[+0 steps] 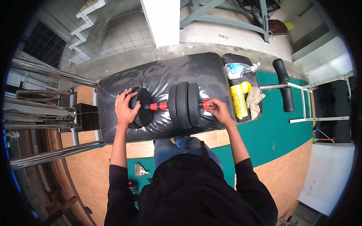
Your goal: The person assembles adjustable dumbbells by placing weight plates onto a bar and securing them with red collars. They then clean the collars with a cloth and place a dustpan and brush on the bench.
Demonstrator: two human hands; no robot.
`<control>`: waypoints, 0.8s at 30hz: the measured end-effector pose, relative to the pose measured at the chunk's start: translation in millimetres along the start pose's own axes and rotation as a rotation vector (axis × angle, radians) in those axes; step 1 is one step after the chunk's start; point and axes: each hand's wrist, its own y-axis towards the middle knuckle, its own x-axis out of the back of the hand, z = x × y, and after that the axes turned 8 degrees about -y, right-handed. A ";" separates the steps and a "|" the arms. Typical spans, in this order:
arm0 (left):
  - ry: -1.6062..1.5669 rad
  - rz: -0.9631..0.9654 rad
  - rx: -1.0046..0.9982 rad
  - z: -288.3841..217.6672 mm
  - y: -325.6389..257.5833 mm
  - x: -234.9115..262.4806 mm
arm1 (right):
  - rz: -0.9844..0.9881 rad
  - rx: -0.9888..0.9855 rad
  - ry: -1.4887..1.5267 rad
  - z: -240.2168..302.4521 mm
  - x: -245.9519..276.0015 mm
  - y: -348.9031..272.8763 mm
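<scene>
A dumbbell with black plates (183,104) and a red grip (159,106) lies crosswise on a padded bench (211,67) wrapped in shiny black plastic. My left hand (126,107) rests on the left-end plates (143,109), fingers spread over their outer side and the thumb across the rim. At the other end, my right hand (220,109) has its fingers closed on the red collar (206,104) on the bar, just outside the right plates. The collar is partly covered by the fingertips.
On the bench's right section lie a clear spray bottle (238,70), a yellow canister (238,101) and a beige cloth (255,101). Chrome bars (56,71) rise at left; foam rollers (280,71) stick out at right. A scraper (141,170) is on the green floor (279,128).
</scene>
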 end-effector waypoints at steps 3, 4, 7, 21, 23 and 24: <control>0.007 -0.006 0.001 1.6 -0.2 -0.1 | 0.074 -0.035 0.111 -8.6 4.8 4.5; 0.006 -0.003 0.002 1.5 -0.1 -0.8 | 0.106 -0.051 0.153 -10.9 7.8 7.0; 0.007 -0.001 0.006 2.4 -0.4 -0.1 | 0.205 -0.118 0.198 -7.6 14.4 14.6; 0.007 0.005 0.011 1.4 8.6 -0.8 | 0.165 -0.569 -0.022 -28.8 -1.9 31.0; 0.006 0.003 0.013 1.1 8.4 -0.4 | 0.167 -0.638 -0.130 -27.1 -7.7 36.6; 0.005 0.003 0.013 1.1 8.3 0.0 | 0.176 -0.643 -0.156 -25.3 -11.1 37.7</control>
